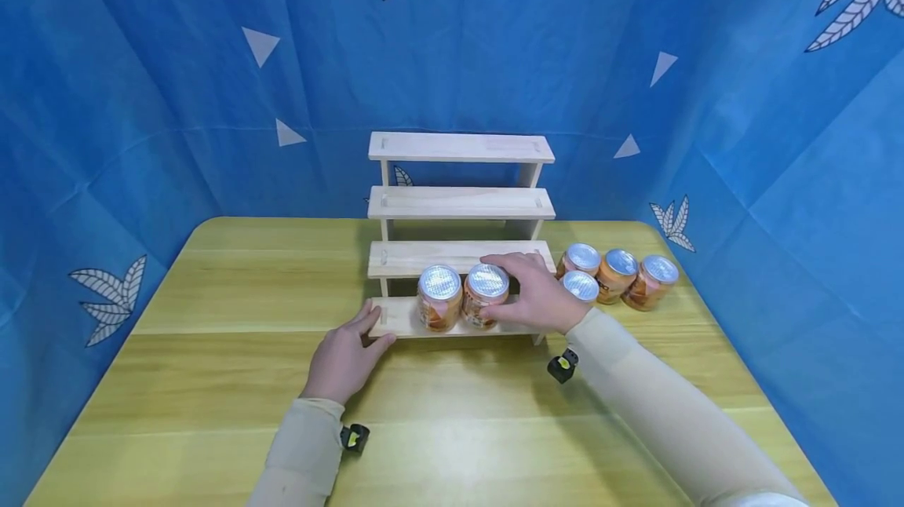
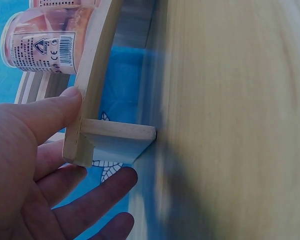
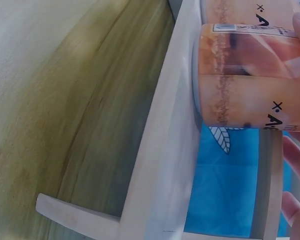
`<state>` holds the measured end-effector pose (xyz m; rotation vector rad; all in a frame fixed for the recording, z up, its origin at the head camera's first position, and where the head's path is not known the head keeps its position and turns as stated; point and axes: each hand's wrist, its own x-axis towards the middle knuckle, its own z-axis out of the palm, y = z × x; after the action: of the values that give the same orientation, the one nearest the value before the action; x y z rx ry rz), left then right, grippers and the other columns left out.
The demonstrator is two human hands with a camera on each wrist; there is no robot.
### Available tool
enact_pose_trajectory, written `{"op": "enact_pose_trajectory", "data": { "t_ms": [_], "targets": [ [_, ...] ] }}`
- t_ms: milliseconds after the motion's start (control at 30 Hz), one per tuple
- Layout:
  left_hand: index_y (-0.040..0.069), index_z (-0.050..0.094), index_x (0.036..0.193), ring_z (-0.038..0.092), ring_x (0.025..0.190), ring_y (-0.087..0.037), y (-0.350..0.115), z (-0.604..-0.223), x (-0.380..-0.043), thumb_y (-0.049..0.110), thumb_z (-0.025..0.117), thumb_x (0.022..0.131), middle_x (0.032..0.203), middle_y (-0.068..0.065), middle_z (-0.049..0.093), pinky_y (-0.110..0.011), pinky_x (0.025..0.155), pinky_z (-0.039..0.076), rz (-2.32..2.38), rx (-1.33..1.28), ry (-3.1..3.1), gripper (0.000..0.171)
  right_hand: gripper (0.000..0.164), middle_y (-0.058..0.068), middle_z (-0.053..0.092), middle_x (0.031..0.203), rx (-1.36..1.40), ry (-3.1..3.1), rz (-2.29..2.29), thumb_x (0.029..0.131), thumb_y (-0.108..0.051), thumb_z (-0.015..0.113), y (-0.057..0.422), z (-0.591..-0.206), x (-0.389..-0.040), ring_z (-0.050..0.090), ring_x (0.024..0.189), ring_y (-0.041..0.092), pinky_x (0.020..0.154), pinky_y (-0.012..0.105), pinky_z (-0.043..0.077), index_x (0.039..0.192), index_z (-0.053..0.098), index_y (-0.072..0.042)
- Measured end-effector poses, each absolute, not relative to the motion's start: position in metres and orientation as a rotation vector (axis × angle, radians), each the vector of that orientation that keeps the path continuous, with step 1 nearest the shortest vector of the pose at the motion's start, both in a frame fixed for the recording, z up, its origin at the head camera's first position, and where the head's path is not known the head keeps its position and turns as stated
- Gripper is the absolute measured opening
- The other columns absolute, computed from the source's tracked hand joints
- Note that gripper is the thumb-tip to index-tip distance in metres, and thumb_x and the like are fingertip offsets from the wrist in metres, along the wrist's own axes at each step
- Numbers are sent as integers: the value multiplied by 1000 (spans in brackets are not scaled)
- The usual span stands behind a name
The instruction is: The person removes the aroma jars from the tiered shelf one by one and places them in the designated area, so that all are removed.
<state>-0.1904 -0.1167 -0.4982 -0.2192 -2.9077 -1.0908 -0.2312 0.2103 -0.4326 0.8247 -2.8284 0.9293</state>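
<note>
A four-step wooden display rack [image 1: 459,203] stands on the table. My left hand [image 1: 344,362] holds the left end of its lowest step [image 2: 92,75], thumb on the front edge; the lower fingers spread loosely beside the corner. With my right hand [image 1: 533,291], I grip an orange and pink can [image 1: 486,299] with a silver lid, thumb in front and fingers behind. It stands upright, its base against the lowest step in the right wrist view. Close on its left, a matching can [image 1: 439,304] is upright on the same step.
Several similar cans [image 1: 617,275] stand grouped on the table to the right of the rack, one partly behind my right hand. A blue patterned cloth [image 1: 452,36] hangs behind and on both sides of the wood-grain table [image 1: 233,381].
</note>
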Motion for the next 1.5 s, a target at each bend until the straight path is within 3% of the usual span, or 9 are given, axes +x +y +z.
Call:
{"op": "enact_pose_trajectory", "data": {
  "t_ms": [400,767,1000,1133,1333,1500],
  "targets": [
    [11,52,146,45,136,-41,-116,-496,-189,42,71,94,156,-8,41,-58,108,42,-1086,-214,-2920,64,84,-2,63,133,690,-2896,930,76,-60,82,211,-428,-230,55,122,26,103,53,45,143,55,-18],
    [13,50,148,44,138,-41,-117,-493,-188,41,70,95,157,-7,39,-58,109,40,-1085,-200,-2941,63,78,-3,67,122,673,-2858,986,76,-51,86,222,-428,-228,60,112,20,94,46,52,140,58,-16],
    [14,50,148,43,139,-40,-116,-496,-190,43,70,95,157,-5,38,-57,111,39,-1099,-203,-2950,64,77,-3,68,123,637,-2863,919,75,-53,85,233,-429,-225,58,116,25,101,54,40,138,59,-18],
    [14,50,148,43,139,-40,-115,-498,-191,43,70,94,157,-5,38,-57,111,39,-1108,-200,-2952,64,78,-3,67,124,587,-2899,912,75,-57,83,242,-429,-221,54,122,31,102,58,41,139,58,-19],
    [14,49,148,42,139,-41,-116,-497,-191,44,70,95,158,-5,38,-58,111,38,-1110,-199,-2953,65,81,0,67,121,529,-2910,908,75,-63,81,253,-427,-215,57,115,30,92,56,50,139,57,-21],
    [14,49,148,42,139,-41,-116,-497,-191,45,69,95,158,-5,37,-58,111,38,-1100,-195,-2958,65,77,4,68,117,559,-2865,871,76,-58,83,258,-426,-214,62,106,26,86,51,55,136,59,-17]
  ]
}}
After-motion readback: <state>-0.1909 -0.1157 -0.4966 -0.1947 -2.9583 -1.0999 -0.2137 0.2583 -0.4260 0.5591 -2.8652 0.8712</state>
